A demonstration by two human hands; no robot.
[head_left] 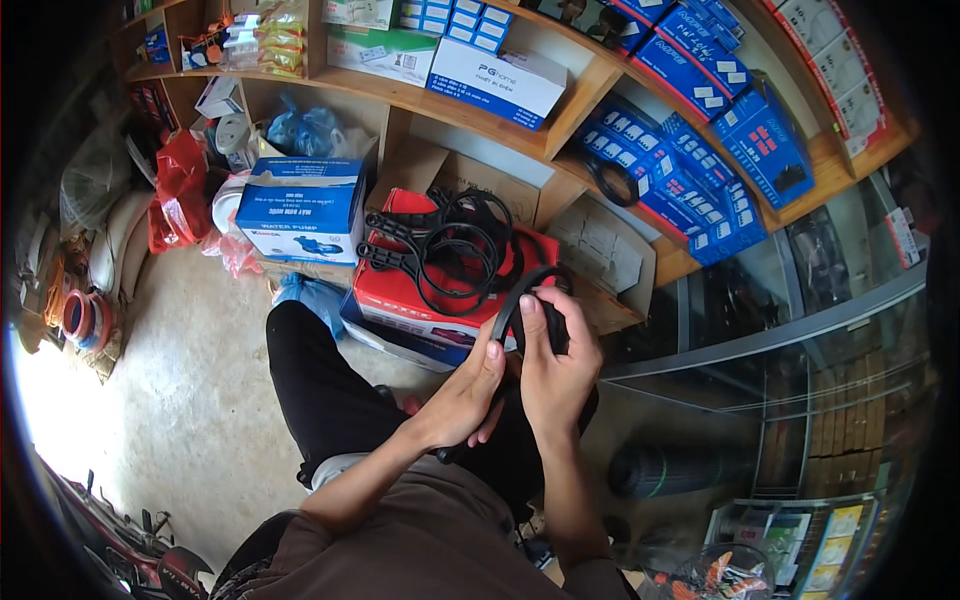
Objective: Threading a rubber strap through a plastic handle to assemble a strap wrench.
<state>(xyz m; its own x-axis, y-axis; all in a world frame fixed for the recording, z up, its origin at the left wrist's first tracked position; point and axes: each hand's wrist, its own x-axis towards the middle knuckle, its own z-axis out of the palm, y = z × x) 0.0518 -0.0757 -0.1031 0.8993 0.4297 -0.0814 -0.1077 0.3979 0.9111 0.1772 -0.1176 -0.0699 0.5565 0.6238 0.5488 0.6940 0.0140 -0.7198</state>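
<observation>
Both my hands are closed on a black plastic ring-shaped part, held just past my lap and over the near right corner of a red box. My right hand grips its curved rim, thumb on top. My left hand is wrapped round its lower left side, and a black end of something shows beneath that hand. Several similar black rings with slotted arms lie piled on the red box. Parts of the held piece are hidden by my fingers.
A blue and white pump box stands left of the red box. Wooden shelves with blue cartons curve across the back. Glass cases stand at right, near a dark mesh roll. Red bags and sacks lie at left.
</observation>
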